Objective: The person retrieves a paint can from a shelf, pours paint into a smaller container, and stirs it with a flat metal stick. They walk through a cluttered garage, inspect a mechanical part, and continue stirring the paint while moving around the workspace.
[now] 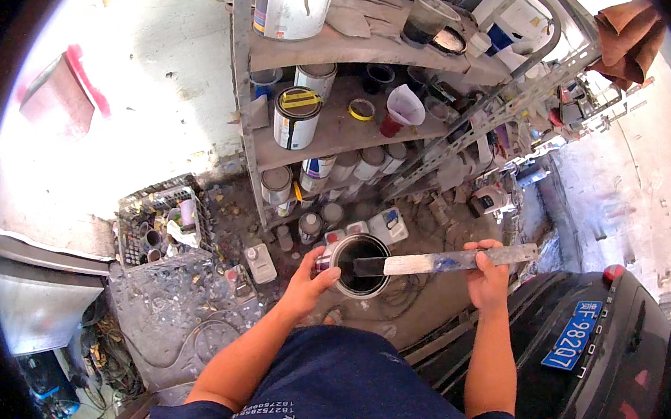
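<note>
My left hand grips the side of an open round paint can, held in front of my body. Its inside looks dark. My right hand is closed around a long flat stirring stick, held level. The stick is pale grey with a blue smear, and its left end is coated black. That black end lies over the can's mouth; whether it touches paint I cannot tell.
Ahead stands a metal shelf rack with several paint cans and cups. A plastic crate of waste sits at the left, near a hose on the stained floor. Bottles stand below the rack. A dark car is close at the right.
</note>
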{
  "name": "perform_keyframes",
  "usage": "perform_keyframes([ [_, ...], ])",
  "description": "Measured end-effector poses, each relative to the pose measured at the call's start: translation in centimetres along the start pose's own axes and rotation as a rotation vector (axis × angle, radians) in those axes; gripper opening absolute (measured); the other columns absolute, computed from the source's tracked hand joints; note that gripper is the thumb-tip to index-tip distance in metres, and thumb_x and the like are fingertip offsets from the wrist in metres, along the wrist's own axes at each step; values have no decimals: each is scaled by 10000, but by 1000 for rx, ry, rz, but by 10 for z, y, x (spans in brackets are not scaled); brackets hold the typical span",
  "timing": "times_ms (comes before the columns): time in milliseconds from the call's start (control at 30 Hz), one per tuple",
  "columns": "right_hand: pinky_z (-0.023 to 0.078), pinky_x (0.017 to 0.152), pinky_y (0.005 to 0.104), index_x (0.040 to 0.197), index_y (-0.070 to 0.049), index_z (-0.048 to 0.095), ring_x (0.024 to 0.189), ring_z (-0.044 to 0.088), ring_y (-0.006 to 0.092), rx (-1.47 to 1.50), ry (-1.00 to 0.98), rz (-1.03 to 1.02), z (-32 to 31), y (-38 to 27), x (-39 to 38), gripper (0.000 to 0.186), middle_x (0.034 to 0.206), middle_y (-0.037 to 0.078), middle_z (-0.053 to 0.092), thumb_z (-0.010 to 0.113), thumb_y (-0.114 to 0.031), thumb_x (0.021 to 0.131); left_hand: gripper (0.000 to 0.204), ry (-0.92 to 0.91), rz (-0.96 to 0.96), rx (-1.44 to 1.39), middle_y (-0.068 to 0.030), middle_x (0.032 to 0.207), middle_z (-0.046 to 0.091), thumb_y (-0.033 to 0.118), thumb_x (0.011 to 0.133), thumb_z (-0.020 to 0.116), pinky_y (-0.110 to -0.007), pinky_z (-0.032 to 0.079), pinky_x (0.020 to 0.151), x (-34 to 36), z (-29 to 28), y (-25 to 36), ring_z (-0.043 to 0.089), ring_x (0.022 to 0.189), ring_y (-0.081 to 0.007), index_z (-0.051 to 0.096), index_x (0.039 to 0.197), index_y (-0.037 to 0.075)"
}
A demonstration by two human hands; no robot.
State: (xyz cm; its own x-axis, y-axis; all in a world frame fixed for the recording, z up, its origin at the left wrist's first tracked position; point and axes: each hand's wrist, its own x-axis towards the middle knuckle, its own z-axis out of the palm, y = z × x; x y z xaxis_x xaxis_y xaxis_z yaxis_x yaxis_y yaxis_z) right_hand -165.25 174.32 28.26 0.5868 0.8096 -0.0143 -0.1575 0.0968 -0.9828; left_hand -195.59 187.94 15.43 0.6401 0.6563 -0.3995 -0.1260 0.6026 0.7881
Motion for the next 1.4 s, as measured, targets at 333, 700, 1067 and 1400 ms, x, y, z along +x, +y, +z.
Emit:
perform_keyframes([
  [333,543,540,322,1093,-57,526,651,636,215,-48,120,88,-51,-22,7,302,836,91,634,674,-172,857,832,-25,-6,48,-128,1230,517,345,816,741,-339,428,930,-7,2,6,514,1076,-196,293,1453,54],
  [700,499,502,315,1099,-55,529,575,601,209,-8,93,181,-18,7,2,312,792,80,628,683,-148,845,820,-24,-41,39,-125,1226,513,366,817,736,-336,423,929,-12,6,0,513,1077,-205,313,1451,62],
  [1067,501,549,313,1063,-56,536,623,589,188,147,147,60,-31,-10,-9,232,823,71,612,647,-110,866,744,-19,-52,-34,-44,1054,534,379,852,678,-273,394,704,-18,-7,-4,468,826,-124,325,1439,88],
  [1400,473,533,284,1077,-80,552,636,588,176,114,161,210,-42,12,-13,248,823,55,618,664,-160,871,678,-104,-64,2,-29,1075,533,362,857,672,-290,409,782,-22,-16,1,480,902,-136,369,1419,134],
])
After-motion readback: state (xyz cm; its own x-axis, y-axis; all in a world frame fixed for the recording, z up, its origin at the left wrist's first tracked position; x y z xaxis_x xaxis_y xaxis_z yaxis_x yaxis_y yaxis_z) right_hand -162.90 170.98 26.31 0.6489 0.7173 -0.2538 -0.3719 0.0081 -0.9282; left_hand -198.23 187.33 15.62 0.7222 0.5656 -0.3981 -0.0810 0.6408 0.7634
